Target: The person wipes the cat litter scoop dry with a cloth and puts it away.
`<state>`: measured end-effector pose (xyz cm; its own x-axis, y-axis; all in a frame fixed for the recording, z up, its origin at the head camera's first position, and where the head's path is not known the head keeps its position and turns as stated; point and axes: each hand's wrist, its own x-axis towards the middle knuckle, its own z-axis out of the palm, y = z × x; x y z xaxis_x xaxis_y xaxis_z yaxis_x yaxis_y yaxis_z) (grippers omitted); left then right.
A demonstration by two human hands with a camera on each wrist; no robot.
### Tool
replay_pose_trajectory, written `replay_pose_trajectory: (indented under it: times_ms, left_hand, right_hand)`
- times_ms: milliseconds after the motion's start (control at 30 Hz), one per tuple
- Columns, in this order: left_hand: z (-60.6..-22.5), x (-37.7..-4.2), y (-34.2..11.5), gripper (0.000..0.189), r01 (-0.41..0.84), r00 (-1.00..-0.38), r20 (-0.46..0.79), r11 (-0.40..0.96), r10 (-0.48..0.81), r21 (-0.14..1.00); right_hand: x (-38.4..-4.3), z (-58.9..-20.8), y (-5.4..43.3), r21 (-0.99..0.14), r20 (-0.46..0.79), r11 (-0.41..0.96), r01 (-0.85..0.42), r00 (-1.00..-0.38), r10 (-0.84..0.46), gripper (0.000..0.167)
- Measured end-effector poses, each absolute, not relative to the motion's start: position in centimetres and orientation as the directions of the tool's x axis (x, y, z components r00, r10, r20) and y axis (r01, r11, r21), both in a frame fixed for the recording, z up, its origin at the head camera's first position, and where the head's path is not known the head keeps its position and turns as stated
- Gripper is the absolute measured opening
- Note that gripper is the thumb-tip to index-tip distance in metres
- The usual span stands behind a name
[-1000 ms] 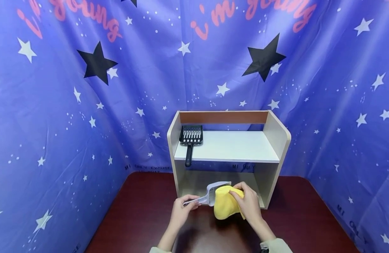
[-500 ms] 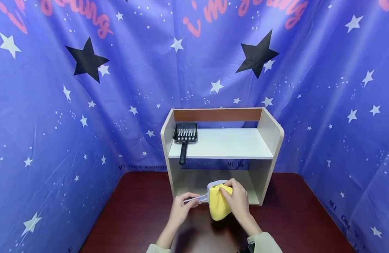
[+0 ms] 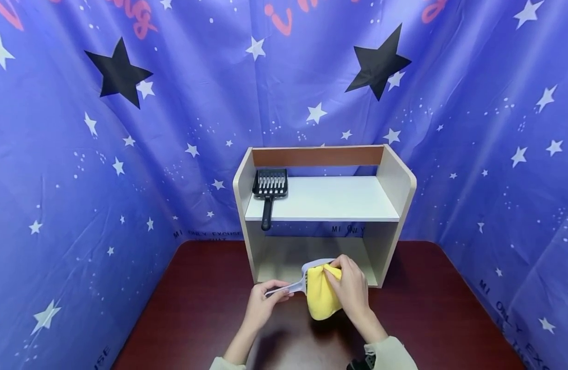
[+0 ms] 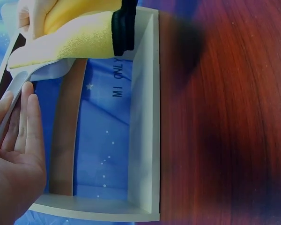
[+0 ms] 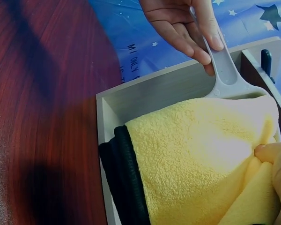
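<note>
— What could go wrong here, beginning from the biggest thing?
— The table (image 3: 196, 318) looks hard, so a dropped tool would probably knock on it. The shelf unit (image 3: 397, 190) stands just behind the hands, and a careless elbow or push might shift it. The yellow cloth (image 3: 322, 298) hangs loose and may slip, or catch on the pale scoop (image 5: 229, 86), which is held in the air before the lower compartment. If the pressing is strong, this scoop could turn, because only its handle is held.
— And how are the fingers?
— The left hand (image 3: 262, 303) pinches the handle between thumb and fingers. The right hand (image 3: 353, 288) pinches a fold of cloth at the scoop's head; its other fingers cannot be told well.
— Which containers are there, and what do they hold?
— The shelf unit carries the black slotted scoop (image 3: 269, 196) on its upper board, at the left end. The handle passes the front edge, so a bump might tip it. The pale scoop's pan is mostly covered by cloth; its inside cannot be judged.
</note>
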<state>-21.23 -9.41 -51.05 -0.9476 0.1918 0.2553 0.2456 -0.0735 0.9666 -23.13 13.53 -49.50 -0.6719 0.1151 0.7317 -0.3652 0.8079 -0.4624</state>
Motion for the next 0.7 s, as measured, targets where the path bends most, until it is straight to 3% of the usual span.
replay_pose_trajectory:
  times_ms: [233,700]
  left_hand:
    - [-51.9,-21.2,-9.8,0.024,0.237,-0.948,0.249,-0.087,0.197,0.968]
    - [-51.4,-22.0,-10.5,0.021,0.227,-0.956,0.234,-0.058,0.177,0.972]
  right_hand:
    - [-22.9,-49.8,14.3,-0.440,0.734,0.819,-0.368,-0.672,0.092,0.032]
    - [-22.9,-50.5,16.3,-0.546,0.684,0.772,-0.327,-0.705,0.185,0.029]
